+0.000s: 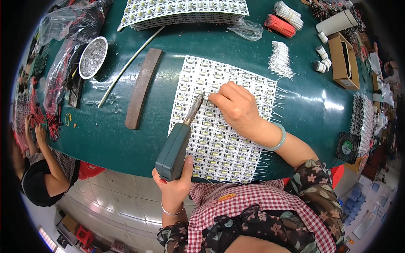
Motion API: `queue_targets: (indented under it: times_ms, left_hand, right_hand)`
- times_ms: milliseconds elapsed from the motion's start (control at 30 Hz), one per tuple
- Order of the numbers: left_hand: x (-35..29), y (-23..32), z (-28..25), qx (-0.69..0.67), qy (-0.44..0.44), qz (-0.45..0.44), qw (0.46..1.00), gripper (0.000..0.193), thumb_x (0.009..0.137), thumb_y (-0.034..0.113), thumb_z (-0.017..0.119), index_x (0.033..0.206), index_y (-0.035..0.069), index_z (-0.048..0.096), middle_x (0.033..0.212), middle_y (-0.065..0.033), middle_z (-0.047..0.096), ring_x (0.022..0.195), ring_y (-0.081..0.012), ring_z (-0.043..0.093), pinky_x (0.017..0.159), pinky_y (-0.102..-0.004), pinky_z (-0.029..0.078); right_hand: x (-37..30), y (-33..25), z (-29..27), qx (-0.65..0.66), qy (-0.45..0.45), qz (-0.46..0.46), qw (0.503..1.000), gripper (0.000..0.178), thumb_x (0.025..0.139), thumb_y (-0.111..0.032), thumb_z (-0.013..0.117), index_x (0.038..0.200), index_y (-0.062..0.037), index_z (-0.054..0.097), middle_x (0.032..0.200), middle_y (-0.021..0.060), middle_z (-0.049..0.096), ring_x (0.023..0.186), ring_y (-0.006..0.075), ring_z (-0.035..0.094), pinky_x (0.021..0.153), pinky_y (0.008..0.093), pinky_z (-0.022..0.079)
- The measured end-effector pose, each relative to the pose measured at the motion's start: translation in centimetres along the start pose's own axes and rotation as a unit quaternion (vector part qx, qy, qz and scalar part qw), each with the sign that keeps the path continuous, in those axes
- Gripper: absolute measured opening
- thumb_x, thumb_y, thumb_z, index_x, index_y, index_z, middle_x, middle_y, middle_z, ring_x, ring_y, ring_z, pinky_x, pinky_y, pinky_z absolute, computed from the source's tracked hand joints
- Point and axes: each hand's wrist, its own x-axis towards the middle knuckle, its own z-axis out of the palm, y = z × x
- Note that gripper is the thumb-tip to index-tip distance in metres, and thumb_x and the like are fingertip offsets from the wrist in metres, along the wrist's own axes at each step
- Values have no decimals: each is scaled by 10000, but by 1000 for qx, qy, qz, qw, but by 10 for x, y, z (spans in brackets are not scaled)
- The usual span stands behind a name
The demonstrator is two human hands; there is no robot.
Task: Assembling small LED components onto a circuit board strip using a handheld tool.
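My left hand [175, 185] is wrapped round the handle of a dark green soldering gun [174, 147]. Its metal tip rests near the upper left part of a white circuit board panel [219, 122], which carries rows of small yellowish LEDs. Close by the tip, my right hand [237, 107] is closed in a pinch over the panel, on what looks like a thin white wire; the fingers partly hide it. Several white wires run across the panel, and their loose ends stick out past its right edge.
Left of the panel lie a brown bar [144, 88], a pale thin rod [128, 63] and a white bowl [93, 57]. Stacked panels [185, 7] stand at the back. White wires [280, 60], red wire bundles [280, 26] and a cardboard box [344, 61] lie right. Another person works at far left.
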Motion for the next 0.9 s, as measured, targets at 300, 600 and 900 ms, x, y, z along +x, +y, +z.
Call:
queue_targets:
  times_ms: [300, 600, 900]
  left_hand:
    - [-9, -8, -6, -20, 39, -7, 999, 275, 833, 21, 807, 1074, -72, 713, 953, -107, 744, 789, -169, 689, 714, -290, 537]
    - [-10, -8, -8, 7, 28, -18, 999, 292, 835, 20, 801, 1094, -76, 708, 993, -122, 751, 822, -188, 702, 745, -300, 546]
    - [-12, -11, -11, -15, 39, -17, 999, 305, 838, 6, 792, 1116, -80, 701, 1049, -126, 751, 870, -179, 702, 777, -302, 550]
  right_hand:
    - [0, 1, 1, 6, 3, 2, 1000, 169, 753, -8, 652, 919, -41, 653, 834, 65, 546, 808, 224, 588, 670, 343, 470]
    - [1, -1, -4, -3, 2, 3, 1000, 177, 746, -4, 651, 920, -39, 651, 837, 62, 546, 808, 226, 586, 672, 344, 475]
    - [6, -18, -35, 5, -11, 6, 1000, 194, 720, 19, 647, 907, -34, 635, 825, 71, 536, 794, 236, 575, 649, 345, 478]
